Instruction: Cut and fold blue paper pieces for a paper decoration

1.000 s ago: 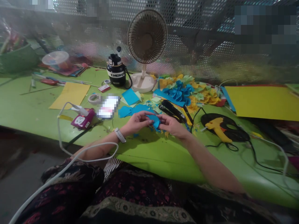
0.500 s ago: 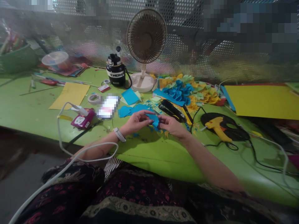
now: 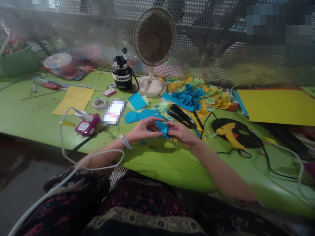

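Left hand (image 3: 142,130) and right hand (image 3: 181,133) pinch blue paper (image 3: 161,128) between them.

Free: bare tabletop (image 3: 162,162) just below the right hand (image 3: 183,134)
Ahead: stapler (image 3: 180,116), paper flowers (image 3: 189,96)
Right: glue gun (image 3: 230,134)
Left: white cable (image 3: 98,156)

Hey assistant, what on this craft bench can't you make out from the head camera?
Head view:
Blue paper piece: the left hand and right hand hide much of its shape.
Pixelated item: blurred out, so unidentifiable.
Green basket: cut off by the left edge, contents blurred.
Perforated metal screen: what lies beyond is hidden by the mesh and blurred.
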`<state>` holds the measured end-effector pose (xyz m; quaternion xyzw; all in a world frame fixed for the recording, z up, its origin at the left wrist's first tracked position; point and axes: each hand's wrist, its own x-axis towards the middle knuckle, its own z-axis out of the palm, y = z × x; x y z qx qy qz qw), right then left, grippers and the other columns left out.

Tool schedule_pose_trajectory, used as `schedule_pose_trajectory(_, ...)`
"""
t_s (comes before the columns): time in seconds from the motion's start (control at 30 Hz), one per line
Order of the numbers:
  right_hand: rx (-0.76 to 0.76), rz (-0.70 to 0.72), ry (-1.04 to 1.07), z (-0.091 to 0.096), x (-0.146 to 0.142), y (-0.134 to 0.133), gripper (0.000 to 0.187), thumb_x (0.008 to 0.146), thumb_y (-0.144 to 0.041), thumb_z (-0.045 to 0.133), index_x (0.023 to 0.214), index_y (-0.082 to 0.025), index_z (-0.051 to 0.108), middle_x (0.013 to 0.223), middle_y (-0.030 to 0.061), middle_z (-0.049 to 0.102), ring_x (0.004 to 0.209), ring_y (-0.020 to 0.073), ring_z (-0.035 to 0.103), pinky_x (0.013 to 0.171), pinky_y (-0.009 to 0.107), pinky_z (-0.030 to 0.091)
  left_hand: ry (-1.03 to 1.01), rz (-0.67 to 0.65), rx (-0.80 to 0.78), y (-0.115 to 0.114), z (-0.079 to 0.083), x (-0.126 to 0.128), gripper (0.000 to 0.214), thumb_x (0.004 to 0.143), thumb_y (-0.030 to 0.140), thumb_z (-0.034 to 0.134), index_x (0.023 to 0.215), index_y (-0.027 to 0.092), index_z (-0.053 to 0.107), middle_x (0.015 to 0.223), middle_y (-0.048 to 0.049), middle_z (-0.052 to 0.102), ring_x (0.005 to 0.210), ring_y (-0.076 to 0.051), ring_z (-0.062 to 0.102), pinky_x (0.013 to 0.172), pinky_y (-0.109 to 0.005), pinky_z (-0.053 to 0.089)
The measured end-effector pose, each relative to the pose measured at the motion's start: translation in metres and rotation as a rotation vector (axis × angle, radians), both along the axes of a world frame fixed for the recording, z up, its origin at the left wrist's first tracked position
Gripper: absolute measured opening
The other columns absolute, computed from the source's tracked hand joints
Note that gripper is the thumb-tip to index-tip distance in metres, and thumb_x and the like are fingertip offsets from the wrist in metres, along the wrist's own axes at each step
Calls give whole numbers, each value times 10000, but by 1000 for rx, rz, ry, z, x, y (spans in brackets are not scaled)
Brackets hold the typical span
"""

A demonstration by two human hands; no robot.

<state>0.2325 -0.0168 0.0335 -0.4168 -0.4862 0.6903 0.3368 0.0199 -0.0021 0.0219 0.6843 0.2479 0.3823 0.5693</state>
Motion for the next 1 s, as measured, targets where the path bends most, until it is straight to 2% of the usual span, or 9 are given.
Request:
schedule_pose_trajectory(0.13,-30,26,-37,-3,1,0,400,642,-272,840,1000,-177,687,838,24,741,713,138,663,665,267,535,7,14,-31,0,-4,4,584,703,301,849,1205,126,606,772,-22,686,674,-114,656,618,-221,520)
schedule_pose_trajectory(0.37,-13,40,-75,-8,1,1,365,645,-247,792,980,-170,671,815,19,724,669,125,643,637,261,529,10,15,-19,-1,-7,6,611,700,338,850,1211,118,596,821,-37,697,747,-128,671,682,-242,536)
schedule_pose_trajectory(0.57,-35,6,-24,2,1,-1,310,655,-302,744,935,-180,684,852,30,723,722,144,657,680,279,539,5,19,-116,2,-4,5,607,720,322,837,1214,102,561,747,-14,685,677,-112,655,624,-225,503)
schedule_pose_trajectory(0.67,104,-24,-130,6,-3,-5,306,690,-361,731,935,-184,682,862,40,725,747,164,661,702,297,527,14,14,-149,3,-5,4,613,722,332,837,1221,117,553,741,-9,680,666,-117,657,611,-232,498)
schedule_pose_trajectory(0.77,357,-97,-321,7,-9,-11,266,731,-419,726,862,-201,649,769,28,699,689,171,628,661,305,492,4,17,-157,3,-9,5,596,724,341,839,1212,133,568,729,2,657,657,-116,652,616,-235,496)
schedule_pose_trajectory(0.9,696,-129,-550,6,-14,-18,209,847,-403,619,749,-218,620,710,28,655,645,170,563,666,324,439,-10,26,-146,5,-15,7,560,708,321,852,1175,142,599,730,12,638,651,-101,633,621,-227,489)
schedule_pose_trajectory(1.0,754,-121,-599,7,-14,-19,232,891,-394,567,737,-223,593,698,17,629,643,164,537,668,318,417,-6,9,-156,5,-15,7,559,697,299,861,1171,144,606,729,15,640,653,-98,629,623,-225,491)
